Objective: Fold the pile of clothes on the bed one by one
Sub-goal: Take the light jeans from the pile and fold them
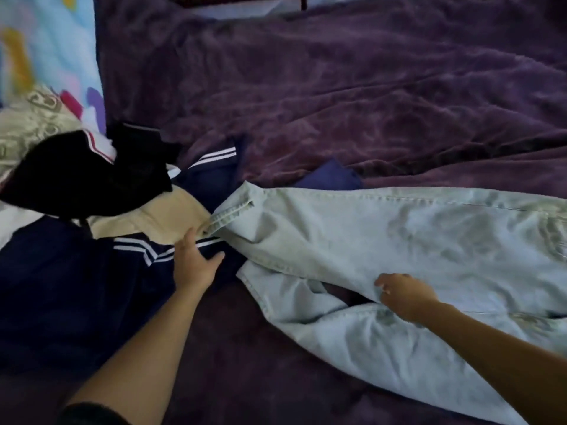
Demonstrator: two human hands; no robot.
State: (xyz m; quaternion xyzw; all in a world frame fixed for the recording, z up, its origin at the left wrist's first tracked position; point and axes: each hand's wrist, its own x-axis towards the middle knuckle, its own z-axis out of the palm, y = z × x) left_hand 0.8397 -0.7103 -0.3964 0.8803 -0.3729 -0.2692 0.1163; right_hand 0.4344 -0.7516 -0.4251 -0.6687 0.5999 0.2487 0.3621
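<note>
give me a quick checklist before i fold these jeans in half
1. Jeans spread on the purple blanket: ok, mostly flat, some wrinkles.
2. Legs stacked together: not ok, a gap shows between the two legs by the right hand.
3. Right hand has a hold: ok, its fingers are curled on the upper leg's edge.
4. Left hand has the hem: not ok, it is open beside the hem and not holding it.
5. Hem clear of the pile: not ok, it lies against the beige garment and the navy striped garment.
6. Waistband straight: cannot tell, it runs out of view.
</note>
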